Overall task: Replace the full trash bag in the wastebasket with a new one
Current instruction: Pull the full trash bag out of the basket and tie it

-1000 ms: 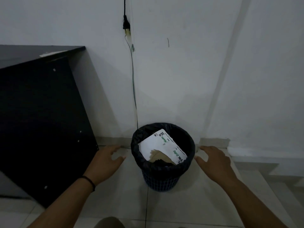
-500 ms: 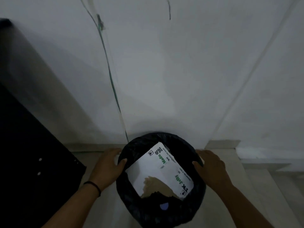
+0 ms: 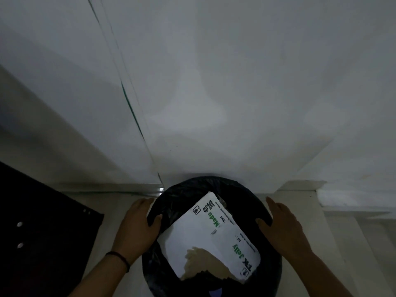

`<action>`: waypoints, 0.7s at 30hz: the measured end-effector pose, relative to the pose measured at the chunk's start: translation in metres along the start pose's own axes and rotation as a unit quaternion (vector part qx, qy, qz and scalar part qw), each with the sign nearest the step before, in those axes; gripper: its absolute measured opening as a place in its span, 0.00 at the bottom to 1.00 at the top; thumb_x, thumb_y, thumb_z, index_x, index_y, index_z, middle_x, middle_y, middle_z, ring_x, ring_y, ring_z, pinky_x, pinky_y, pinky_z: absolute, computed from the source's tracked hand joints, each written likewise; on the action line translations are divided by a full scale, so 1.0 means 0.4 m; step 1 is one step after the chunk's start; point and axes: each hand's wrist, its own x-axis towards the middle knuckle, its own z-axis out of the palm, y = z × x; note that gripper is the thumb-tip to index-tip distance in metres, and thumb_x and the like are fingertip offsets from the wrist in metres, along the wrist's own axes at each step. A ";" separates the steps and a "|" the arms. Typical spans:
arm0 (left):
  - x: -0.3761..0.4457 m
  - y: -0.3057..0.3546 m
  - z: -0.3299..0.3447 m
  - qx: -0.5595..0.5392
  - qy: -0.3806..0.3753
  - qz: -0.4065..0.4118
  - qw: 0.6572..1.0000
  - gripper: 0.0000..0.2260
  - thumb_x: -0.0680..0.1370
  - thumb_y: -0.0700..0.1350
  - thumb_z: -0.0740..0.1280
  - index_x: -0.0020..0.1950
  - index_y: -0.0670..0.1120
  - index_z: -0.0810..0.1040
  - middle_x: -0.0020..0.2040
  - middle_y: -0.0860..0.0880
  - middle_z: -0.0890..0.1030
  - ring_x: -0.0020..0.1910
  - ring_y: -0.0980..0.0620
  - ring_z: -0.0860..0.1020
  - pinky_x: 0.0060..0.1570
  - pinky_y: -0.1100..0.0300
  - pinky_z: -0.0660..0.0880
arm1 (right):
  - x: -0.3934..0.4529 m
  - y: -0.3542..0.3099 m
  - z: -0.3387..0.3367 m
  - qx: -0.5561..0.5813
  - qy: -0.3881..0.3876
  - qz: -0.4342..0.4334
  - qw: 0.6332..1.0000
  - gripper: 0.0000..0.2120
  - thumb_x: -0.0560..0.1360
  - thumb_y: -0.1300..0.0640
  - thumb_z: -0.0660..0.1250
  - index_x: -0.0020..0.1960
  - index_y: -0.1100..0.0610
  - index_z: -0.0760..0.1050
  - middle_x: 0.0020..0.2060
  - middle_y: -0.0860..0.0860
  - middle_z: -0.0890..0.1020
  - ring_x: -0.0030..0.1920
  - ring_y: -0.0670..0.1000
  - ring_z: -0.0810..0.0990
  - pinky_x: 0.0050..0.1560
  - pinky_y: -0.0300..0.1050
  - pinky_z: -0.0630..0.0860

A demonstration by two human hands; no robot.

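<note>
Since earlier: left hand [image 3: 137,227], right hand [image 3: 285,229] now grip trash bag [image 3: 182,200] rim.

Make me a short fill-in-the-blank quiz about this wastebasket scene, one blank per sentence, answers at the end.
1. The trash bag lining the wastebasket is ____ in colour.
2. The white carton lying on top of the trash carries ____ lettering.
3. The left hand wears a dark band on its ____.
4. The right hand rests on the bag's ____.

Answers: black; green; wrist; rim
</note>
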 end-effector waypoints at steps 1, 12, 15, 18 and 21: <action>0.001 -0.007 0.013 -0.005 0.010 0.006 1.000 0.16 0.76 0.42 0.67 0.63 0.42 0.74 0.57 0.47 0.75 0.55 0.54 0.71 0.52 0.70 0.63 | 0.002 0.006 0.013 0.016 -0.005 0.005 1.000 0.34 0.77 0.44 0.59 0.77 0.51 0.48 0.73 0.55 0.62 0.70 0.56 0.65 0.68 0.50 0.65; -0.043 -0.064 0.109 -0.043 0.079 -0.025 0.996 0.04 0.78 0.47 0.63 0.48 0.48 0.75 0.39 0.55 0.75 0.34 0.63 0.70 0.29 0.71 0.62 | -0.033 0.067 0.100 0.136 0.066 -0.055 0.987 0.25 0.80 0.60 0.56 0.76 0.52 0.54 0.57 0.60 0.79 0.45 0.55 0.78 0.42 0.39 0.69; -0.046 -0.070 0.109 -0.035 0.077 -0.003 0.996 0.05 0.79 0.44 0.63 0.45 0.48 0.77 0.39 0.51 0.78 0.34 0.57 0.72 0.29 0.71 0.62 | -0.046 0.080 0.108 0.121 0.083 -0.061 0.987 0.25 0.80 0.61 0.56 0.76 0.52 0.56 0.57 0.62 0.79 0.49 0.59 0.79 0.44 0.41 0.71; -0.073 -0.072 0.101 -0.034 0.070 0.014 0.997 0.05 0.79 0.43 0.63 0.46 0.53 0.73 0.39 0.53 0.75 0.33 0.59 0.71 0.28 0.74 0.60 | -0.092 0.087 0.112 0.116 0.087 -0.058 0.988 0.25 0.80 0.62 0.56 0.75 0.53 0.56 0.60 0.63 0.76 0.52 0.61 0.78 0.47 0.41 0.70; -0.125 -0.091 0.102 -0.044 0.076 0.030 0.996 0.05 0.78 0.42 0.63 0.46 0.51 0.76 0.40 0.50 0.78 0.40 0.54 0.74 0.28 0.74 0.62 | -0.156 0.103 0.128 0.112 0.093 -0.067 0.987 0.24 0.80 0.64 0.56 0.75 0.53 0.58 0.62 0.61 0.76 0.54 0.60 0.77 0.44 0.36 0.65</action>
